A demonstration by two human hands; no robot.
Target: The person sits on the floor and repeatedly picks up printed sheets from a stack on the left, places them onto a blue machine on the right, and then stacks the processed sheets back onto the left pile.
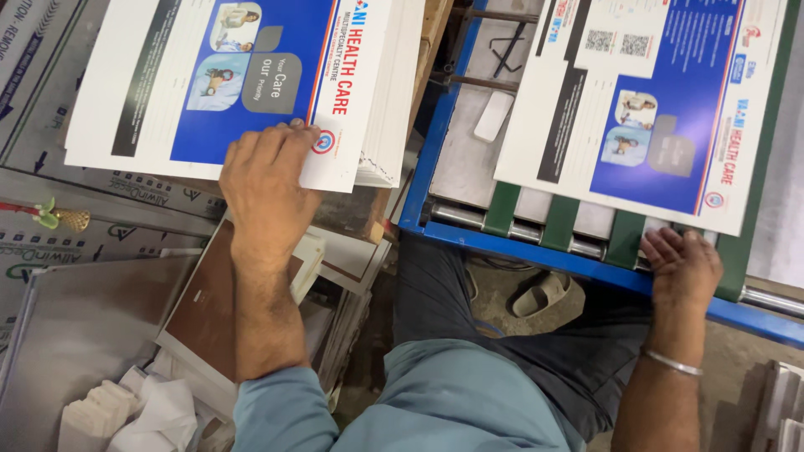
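- The left hand [266, 188] lies flat on the stack of white printed sheets with blue panels [243, 79], fingers spread and pressed on the near corner of the top sheet; nothing is pinched, so the hand is released and only bearing down; to lift one sheet cleanly, the fingertips would do best to slide the corner back a little and fan it free of the sheets below, rather than dig into the edge.
- The right hand [682, 268] rests at the near edge of the blue-framed feed table with green belts and steel rollers [536, 243], fingers curled over the front rail, just below the near edge of the single printed sheet of white and blue card [662, 109] lying on the belts; whether the fingertips touch that sheet I cannot tell; it grasps nothing.
- That sheet lies aslant to the frame; it would be well squared against the rail, and fingers kept off the rollers.
- The stack sits to the left of the feed table, on a wooden support, its corner overhanging; steady pressure keeps it from slipping.
- Outward: a brown board [209, 310] beneath the left forearm; crumpled white paper [142, 414] lower left; a grey sandal [544, 293] on the floor under the table.
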